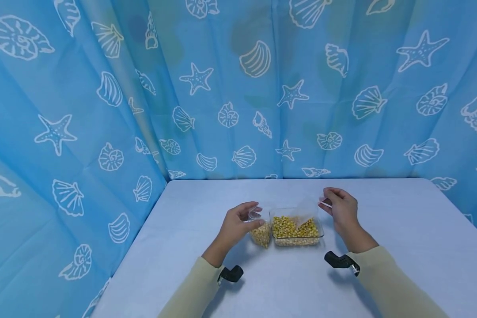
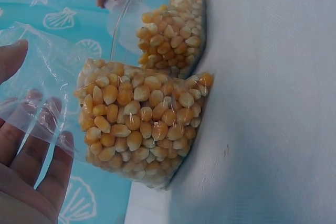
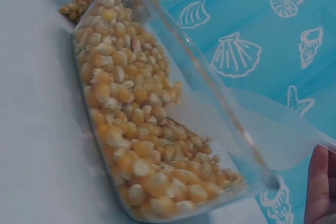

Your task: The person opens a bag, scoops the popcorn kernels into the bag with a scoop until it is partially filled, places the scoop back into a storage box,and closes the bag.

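Observation:
A clear plastic bag (image 1: 261, 236) of corn kernels stands on the table, its mouth spread. My left hand (image 1: 236, 223) curves round the top of this bag; in the left wrist view the thumb and the fingers (image 2: 55, 171) lie apart, with thin plastic stretched between them. Just right of the bag is a clear rectangular container (image 1: 322, 236), partly filled with yellow corn kernels (image 1: 284, 226). From its right side, my right hand (image 1: 342, 210) pinches a translucent white plastic scoop (image 3: 236, 124), whose broad end dips into the kernels. Its tip is hidden among them.
A white cloth covers the table (image 1: 286, 282). Behind and to the left hangs a blue curtain (image 1: 222, 88) with white shell and starfish prints. Each wrist carries a small black camera mount, one of them the left mount (image 1: 231, 274).

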Motion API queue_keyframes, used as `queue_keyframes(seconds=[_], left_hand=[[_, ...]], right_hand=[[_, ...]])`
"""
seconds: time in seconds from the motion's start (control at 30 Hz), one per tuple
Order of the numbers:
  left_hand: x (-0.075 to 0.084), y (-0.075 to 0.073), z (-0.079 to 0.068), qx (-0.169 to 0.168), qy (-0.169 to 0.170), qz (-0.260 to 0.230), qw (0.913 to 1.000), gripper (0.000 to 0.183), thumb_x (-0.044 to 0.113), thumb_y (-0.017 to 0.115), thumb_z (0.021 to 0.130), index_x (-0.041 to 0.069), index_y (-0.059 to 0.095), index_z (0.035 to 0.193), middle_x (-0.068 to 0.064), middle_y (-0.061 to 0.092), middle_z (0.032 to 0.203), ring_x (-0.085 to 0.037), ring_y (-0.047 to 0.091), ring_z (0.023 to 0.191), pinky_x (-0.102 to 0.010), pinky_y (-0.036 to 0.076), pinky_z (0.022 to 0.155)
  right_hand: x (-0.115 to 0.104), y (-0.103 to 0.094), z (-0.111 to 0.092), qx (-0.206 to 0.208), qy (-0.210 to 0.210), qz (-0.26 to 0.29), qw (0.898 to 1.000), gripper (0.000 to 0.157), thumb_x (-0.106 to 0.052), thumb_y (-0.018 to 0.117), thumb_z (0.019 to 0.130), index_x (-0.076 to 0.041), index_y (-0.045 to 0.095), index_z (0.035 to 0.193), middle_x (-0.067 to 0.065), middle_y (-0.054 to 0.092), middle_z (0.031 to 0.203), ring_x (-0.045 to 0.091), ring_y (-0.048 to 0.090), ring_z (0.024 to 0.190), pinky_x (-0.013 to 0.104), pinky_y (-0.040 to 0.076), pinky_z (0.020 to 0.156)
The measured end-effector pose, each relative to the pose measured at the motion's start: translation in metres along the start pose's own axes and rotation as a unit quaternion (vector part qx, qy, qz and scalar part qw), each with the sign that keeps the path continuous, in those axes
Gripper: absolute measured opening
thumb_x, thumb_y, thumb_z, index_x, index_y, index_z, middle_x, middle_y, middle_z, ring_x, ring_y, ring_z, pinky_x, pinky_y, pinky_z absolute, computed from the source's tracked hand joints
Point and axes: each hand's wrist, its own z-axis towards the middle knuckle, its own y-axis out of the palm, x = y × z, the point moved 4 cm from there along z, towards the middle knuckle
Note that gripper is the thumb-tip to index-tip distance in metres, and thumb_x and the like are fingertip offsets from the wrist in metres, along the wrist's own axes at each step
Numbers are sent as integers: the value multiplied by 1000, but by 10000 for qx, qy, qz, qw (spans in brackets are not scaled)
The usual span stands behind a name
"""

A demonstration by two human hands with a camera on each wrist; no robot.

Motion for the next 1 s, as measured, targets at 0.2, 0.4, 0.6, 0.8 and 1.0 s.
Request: queue_keyframes(seconds=[0.2, 0.4, 0.6, 0.8, 1.0], left_hand=[[1, 1, 1, -28, 5, -83, 10000, 54, 27, 79, 83, 15, 60, 132, -13, 66, 121, -14, 64, 102, -40, 46, 96], [5, 0, 1, -19, -59, -180, 9998, 52, 23, 79, 84, 14, 60, 132, -4, 68, 118, -18, 64, 103, -39, 48, 93], [8, 2, -1, -71, -164, -164, 9997, 52, 15, 76, 86, 8, 56, 134, -10, 66, 120, -24, 63, 106, -43, 46, 96], [18, 1, -3, -52, -157, -38, 9999, 49, 19, 76, 86, 9, 59, 131, -11, 67, 119, -20, 64, 103, -44, 43, 99], [5, 3, -1, -54, -163, -148, 9997, 50, 20, 78, 84, 14, 60, 131, -4, 68, 116, -17, 65, 101, -41, 47, 95]], right_hand=[[6, 1, -1, -175, 240, 119, 9995, 24, -20, 60, 98, -3, 58, 116, 8, 55, 107, 16, 60, 86, 28, 56, 74], [13, -3, -2, -460, 491, 437, 9968, 24, -15, 60, 98, 0, 56, 115, 7, 56, 100, 15, 61, 83, 29, 55, 76], [15, -5, -3, -676, 545, 152, 9961, 29, -12, 57, 99, 2, 52, 123, 13, 56, 111, 14, 61, 85, 30, 55, 79], [11, -4, -1, -916, 410, -304, 9945, 31, -16, 57, 100, 2, 52, 125, 20, 51, 118, 15, 62, 87, 30, 55, 79], [13, -5, -2, -1021, 507, -771, 9905, 33, -16, 53, 102, 2, 49, 130, 24, 47, 127, 15, 62, 89, 29, 54, 80]])
